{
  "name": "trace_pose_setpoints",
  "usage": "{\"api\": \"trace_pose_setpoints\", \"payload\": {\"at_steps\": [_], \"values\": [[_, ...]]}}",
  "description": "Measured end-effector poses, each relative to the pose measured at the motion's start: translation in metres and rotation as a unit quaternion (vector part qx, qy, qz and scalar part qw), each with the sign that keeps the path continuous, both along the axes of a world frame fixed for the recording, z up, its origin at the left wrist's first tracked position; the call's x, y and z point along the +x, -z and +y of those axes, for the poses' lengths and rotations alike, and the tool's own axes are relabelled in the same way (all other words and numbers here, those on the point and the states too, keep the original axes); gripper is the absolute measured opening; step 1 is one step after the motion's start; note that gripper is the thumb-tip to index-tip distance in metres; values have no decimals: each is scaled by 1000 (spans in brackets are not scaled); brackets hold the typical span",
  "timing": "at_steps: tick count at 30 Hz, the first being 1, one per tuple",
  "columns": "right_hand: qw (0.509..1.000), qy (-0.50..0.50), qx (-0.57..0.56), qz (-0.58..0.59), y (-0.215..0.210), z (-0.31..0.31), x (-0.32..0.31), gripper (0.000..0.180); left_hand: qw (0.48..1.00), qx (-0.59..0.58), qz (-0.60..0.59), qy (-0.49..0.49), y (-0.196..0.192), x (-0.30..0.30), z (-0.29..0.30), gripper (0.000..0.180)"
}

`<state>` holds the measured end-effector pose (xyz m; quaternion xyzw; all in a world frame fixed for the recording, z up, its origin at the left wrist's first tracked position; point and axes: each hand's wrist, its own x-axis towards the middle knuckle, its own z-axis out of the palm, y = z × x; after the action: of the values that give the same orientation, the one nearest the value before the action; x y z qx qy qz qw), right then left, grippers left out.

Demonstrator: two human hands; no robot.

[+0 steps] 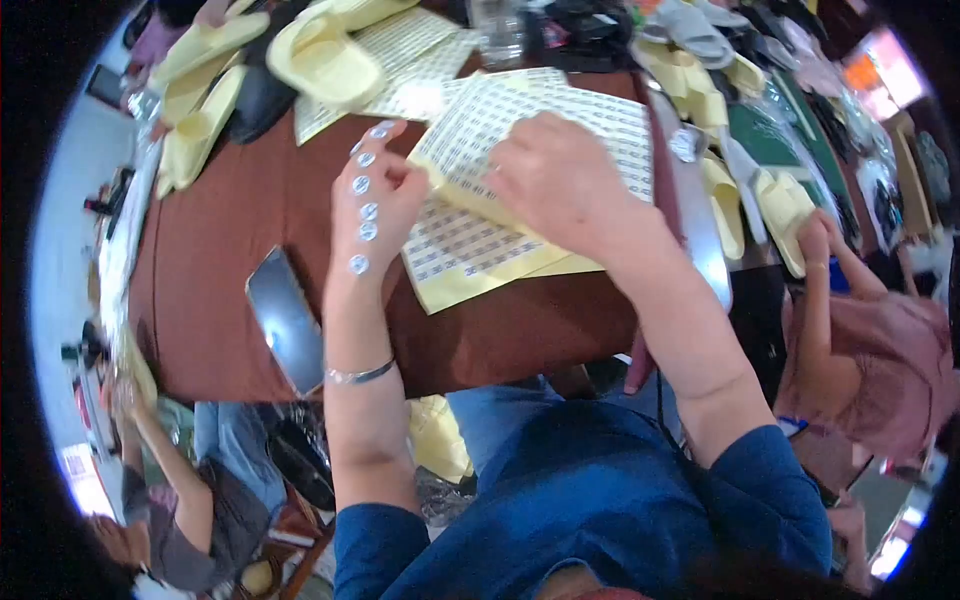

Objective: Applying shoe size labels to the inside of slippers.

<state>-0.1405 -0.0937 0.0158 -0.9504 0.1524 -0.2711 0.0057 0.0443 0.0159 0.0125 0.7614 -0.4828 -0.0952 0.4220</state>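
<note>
Several small round stickers run in a line along the back of my left hand (375,205), from a finger to the wrist. Its fingers are curled in beside the left edge of a sticker sheet (455,135); what they hold, if anything, is hidden. My right hand (560,180) is closed over the same sheet, its fingertips gripping the bent lower part. Beneath lies another yellow-backed sticker sheet (470,255) with rows of small printed labels. A phone (285,320) with a dark screen rests left of my left forearm, on the brown tablecloth (210,260).
Pale yellow slippers (325,65) lie at the far left, with more sticker sheets (410,45) beside them. A clear container (497,35) and black plastic bags (590,35) stand at the back. On the right, a person (870,350) holds a yellow slipper (785,215). Another person (190,510) sits at left.
</note>
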Motion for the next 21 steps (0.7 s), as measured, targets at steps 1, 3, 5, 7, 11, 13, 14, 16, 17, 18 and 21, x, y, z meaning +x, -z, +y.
{"api": "trace_pose_setpoints", "payload": {"at_steps": [1, 3, 5, 7, 11, 13, 14, 16, 17, 18, 21], "values": [[999, 11, -5, 41, 3, 2, 2, 10, 995, 11, -89, 52, 5, 11, 3, 49], [996, 3, 24, 90, 13, 2, 0, 15, 993, 117, 13, 13, -7, 2, 6, 33], [995, -46, 40, 84, 12, 9, 3, 18, 997, 21, -79, 4, 7, 28, 12, 22], [995, -53, 41, 80, 12, 7, -1, 18, 997, -7, -62, -47, 2, 24, 7, 19], [994, -85, 64, 3, -11, 6, -8, 18, 998, 10, -32, 50, 22, 27, -3, 34], [988, -115, 62, -87, -40, 18, -20, 17, 989, -22, -55, 134, 46, 32, -4, 41], [981, -134, 30, -135, -53, 21, -29, 17, 965, -43, 214, 146, 55, 33, 3, 40], [973, -141, 30, -182, -86, 22, -56, 18, 876, -94, 461, 109, 66, 45, 35, 41], [964, -146, 31, -220, -90, 20, -72, 19, 875, -91, 463, 111, 49, 29, 22, 41], [959, -96, -29, -267, -87, 7, -85, 18, 973, 18, 217, 74, 30, 15, 7, 42], [945, 3, -89, -316, -78, -66, -149, 12, 994, 93, -39, 37, 19, 4, -6, 44]]}}
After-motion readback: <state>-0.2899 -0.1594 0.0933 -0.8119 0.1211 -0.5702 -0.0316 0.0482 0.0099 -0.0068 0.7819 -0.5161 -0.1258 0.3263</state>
